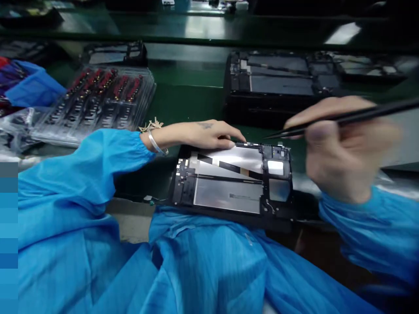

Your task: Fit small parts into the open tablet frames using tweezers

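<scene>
Tweezers in right hand, left hand on open tablet, parts tray beside.

A dark green bench carries everything. An opened tablet chassis lies at its near edge. Behind that chassis and to its right sits a stack of similar black chassis. Far to its left lie a clear tray of small red-tipped parts and a blue bag.
</scene>
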A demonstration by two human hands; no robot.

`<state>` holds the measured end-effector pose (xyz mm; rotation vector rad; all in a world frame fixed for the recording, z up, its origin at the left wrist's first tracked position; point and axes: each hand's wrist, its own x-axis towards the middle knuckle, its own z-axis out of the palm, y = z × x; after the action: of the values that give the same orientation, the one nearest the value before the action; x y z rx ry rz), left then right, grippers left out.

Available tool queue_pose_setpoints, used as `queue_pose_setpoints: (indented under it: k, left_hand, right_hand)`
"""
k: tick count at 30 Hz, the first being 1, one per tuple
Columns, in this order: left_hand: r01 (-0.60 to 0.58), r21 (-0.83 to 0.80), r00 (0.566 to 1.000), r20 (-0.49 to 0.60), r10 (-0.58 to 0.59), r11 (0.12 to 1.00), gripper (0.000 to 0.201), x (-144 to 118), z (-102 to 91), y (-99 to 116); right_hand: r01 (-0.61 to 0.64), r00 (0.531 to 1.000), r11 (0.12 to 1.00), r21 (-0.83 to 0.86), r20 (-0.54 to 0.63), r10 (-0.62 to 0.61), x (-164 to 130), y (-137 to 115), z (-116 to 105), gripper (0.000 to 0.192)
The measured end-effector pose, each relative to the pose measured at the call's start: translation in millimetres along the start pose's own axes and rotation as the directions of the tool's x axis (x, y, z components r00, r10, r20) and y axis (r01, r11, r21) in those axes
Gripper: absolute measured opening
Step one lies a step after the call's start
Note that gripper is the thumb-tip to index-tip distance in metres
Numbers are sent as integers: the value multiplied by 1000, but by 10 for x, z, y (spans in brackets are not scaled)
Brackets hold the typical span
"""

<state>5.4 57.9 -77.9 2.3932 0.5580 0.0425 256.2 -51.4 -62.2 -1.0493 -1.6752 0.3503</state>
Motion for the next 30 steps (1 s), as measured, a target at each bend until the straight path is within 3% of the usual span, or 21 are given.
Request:
queue_pose_setpoints:
  k: [2, 4, 6, 8, 15, 20, 30]
  left_hand:
    - [38, 25, 996, -83, -36, 999, 42, -133, 146, 3]
    - [91, 62, 977, -196, -77, 994, 41, -255, 297, 29]
    - [152, 135, 943, -317, -102, 979, 41, -331, 427, 44]
    - [176, 209, 927, -364, -91, 962, 43, -349, 507, 39]
    - [198, 275, 944, -313, -107, 941, 42, -268, 480, 19]
    - [194, 276, 947, -303, -106, 941, 43, -290, 472, 47]
    - [219, 269, 945, -297, -135, 938, 42, -271, 463, 65]
  right_hand:
    - [72, 988, 997, -24, 138, -68, 101, 72, 165, 21]
    - [74, 960, 996, -42, 272, -60, 171, 170, 280, 22]
    - [39, 940, 999, -36, 340, -25, 202, 267, 341, 23]
    - [6, 930, 1000, -16, 369, 0, 199, 338, 359, 24]
    - [-27, 909, 999, -28, 415, 36, 147, 346, 329, 21]
    - [-163, 883, 985, -62, 435, 173, 143, 298, 339, 23]
    - [-107, 874, 985, -132, 461, 156, 148, 310, 306, 24]
